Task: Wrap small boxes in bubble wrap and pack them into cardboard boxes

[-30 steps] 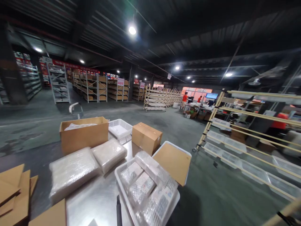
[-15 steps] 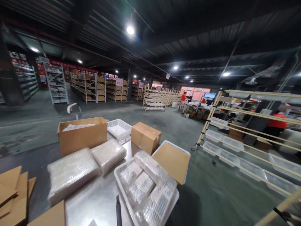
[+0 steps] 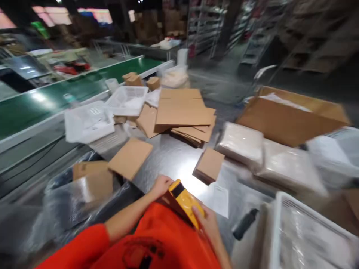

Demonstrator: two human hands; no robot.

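Close to my body, my right hand (image 3: 203,216) grips a yellow oblong object (image 3: 186,201) with a black band near its far end. Blur hides what kind of object it is. Brown cardboard (image 3: 169,201) shows under its left side, partly hidden by the yellow object. My left hand (image 3: 162,185) is closed at the far left corner of that cardboard. Just beyond, a printed white sheet (image 3: 218,200) lies on the metal table (image 3: 165,157). A stack of small cardboard pieces (image 3: 209,166) sits behind the sheet. To the right lies a black handled tool (image 3: 245,224).
Flat cardboard sheets (image 3: 182,108) are piled at the back. White baskets (image 3: 88,123) stand at left beside a green conveyor (image 3: 92,80). Plastic-wrapped packs (image 3: 242,144) and a large open carton (image 3: 291,116) occupy the right. A lined bin (image 3: 63,194) stands at lower left.
My view has swung left and down, from the warehouse aisle to the table. Both hands and the yellow object are now in view; neither hand was visible before.
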